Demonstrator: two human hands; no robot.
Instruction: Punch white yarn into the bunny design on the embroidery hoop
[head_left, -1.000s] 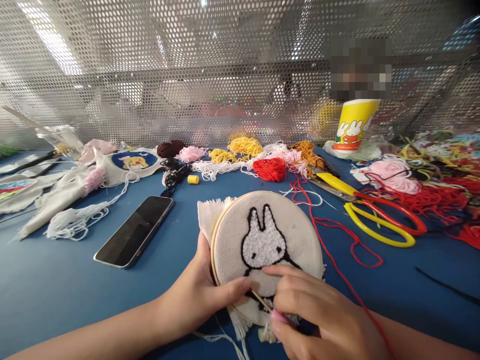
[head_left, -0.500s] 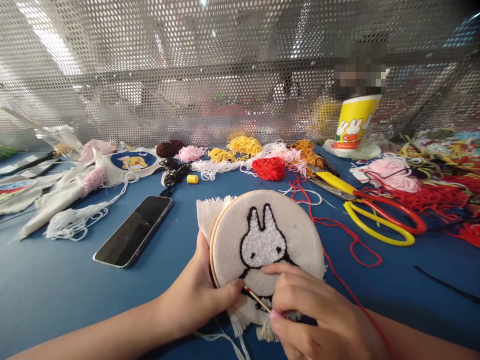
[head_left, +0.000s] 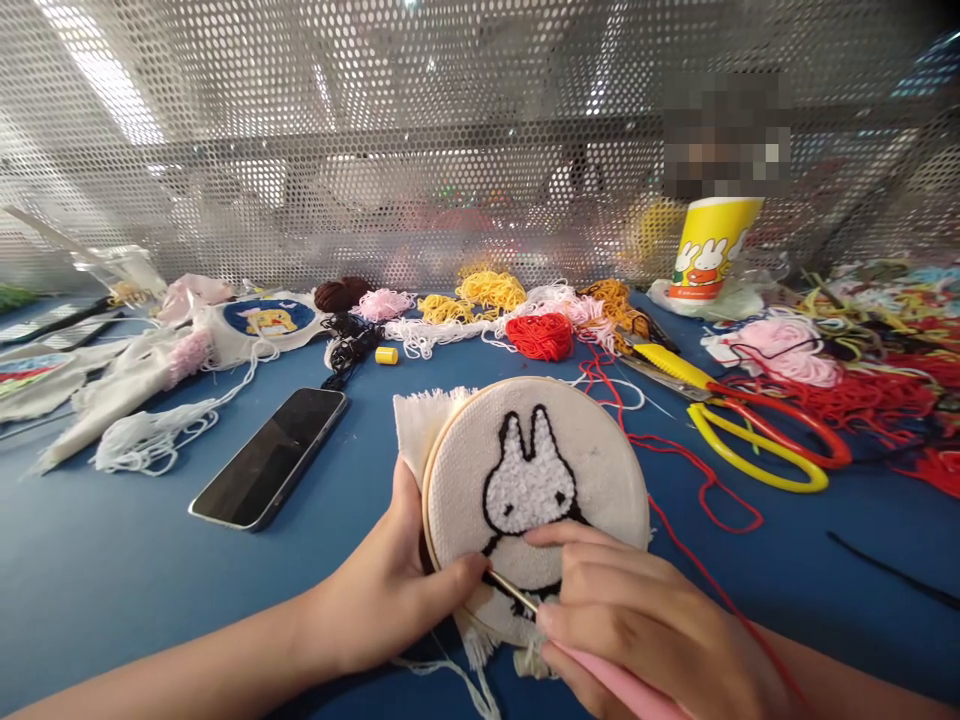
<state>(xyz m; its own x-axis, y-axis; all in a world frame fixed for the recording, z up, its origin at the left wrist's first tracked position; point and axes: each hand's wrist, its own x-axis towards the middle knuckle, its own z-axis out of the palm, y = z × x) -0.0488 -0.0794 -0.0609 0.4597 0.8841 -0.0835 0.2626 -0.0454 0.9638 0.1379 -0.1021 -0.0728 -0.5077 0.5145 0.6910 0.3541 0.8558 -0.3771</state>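
A round embroidery hoop [head_left: 600, 460] holds cream cloth bearing a white rabbit head outlined in black. My left hand [head_left: 405, 570] grips the hoop's lower left edge, thumb on the cloth and fingers hidden behind. In my right hand [head_left: 637, 610] is a punch needle [head_left: 615, 680] with a pink handle and a metal shaft. Its tip meets the cloth beside my left thumb, at the black line below the head. My right index finger lies on the cloth under the rabbit's head. Red yarn [head_left: 705, 565] runs past the hoop's right side towards my right forearm.
A phone [head_left: 270, 460] lies left of the hoop. Yellow and red scissors [head_left: 757, 440] are at the right. Yarn bundles [head_left: 540, 336], a small yellow spool [head_left: 386, 355] and a yellow cup [head_left: 716, 245] stand or lie before a perforated metal screen [head_left: 420, 150].
My right hand has turned and shifted slightly right, bringing the pink handle into clearer view. The needle's tip stays near my left thumb, and the left hand keeps its hold.
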